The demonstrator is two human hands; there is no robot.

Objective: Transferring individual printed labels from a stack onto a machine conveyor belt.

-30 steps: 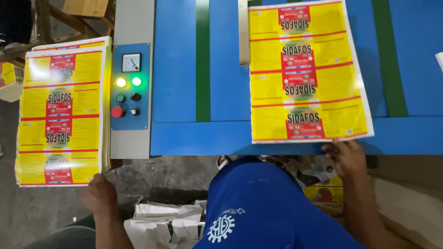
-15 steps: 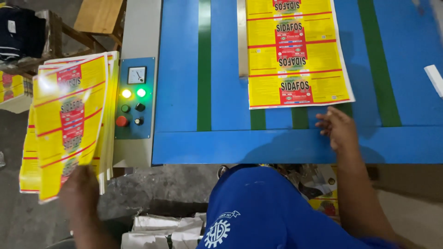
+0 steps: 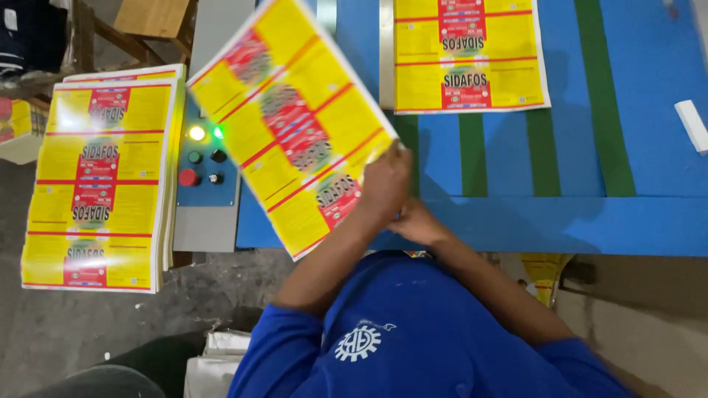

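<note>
My left hand (image 3: 385, 184) grips the corner of a yellow and red printed sheet (image 3: 295, 125), held tilted in the air over the control panel (image 3: 206, 166) and the left edge of the blue table (image 3: 649, 169). My right hand (image 3: 420, 225) sits just below and against the left hand, its fingers hidden behind it. A stack of the same printed sheets (image 3: 99, 184) lies on a stand to the left. Another such sheet (image 3: 472, 59) lies flat on the table farther off, over the green belts (image 3: 605, 96).
The panel has lit yellow and green lamps, a red button and black knobs. A white block (image 3: 693, 125) rests on the table's right side. Wooden boards (image 3: 151, 15) stand at top left. Yellow wrapping (image 3: 542, 269) lies under the table edge, and white bags lie on the floor.
My left hand has lifted one sheet off the stack and swung it right over the panel. My right hand left the table edge and joined it. The sheet on the table moved farther away.
</note>
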